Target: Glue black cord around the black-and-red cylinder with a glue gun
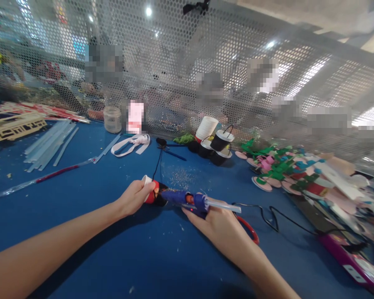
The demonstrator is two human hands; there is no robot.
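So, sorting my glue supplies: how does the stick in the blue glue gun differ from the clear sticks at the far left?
The translucent stick in the blue glue gun is single and loaded; the clear glue sticks lie loose in a pile on the blue table. Both are pale rods.

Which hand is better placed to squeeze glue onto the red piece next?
Right, probably. The right hand already grips the blue glue gun, nozzle aimed at the small red-and-white piece. The left hand holds that piece on the blue table.
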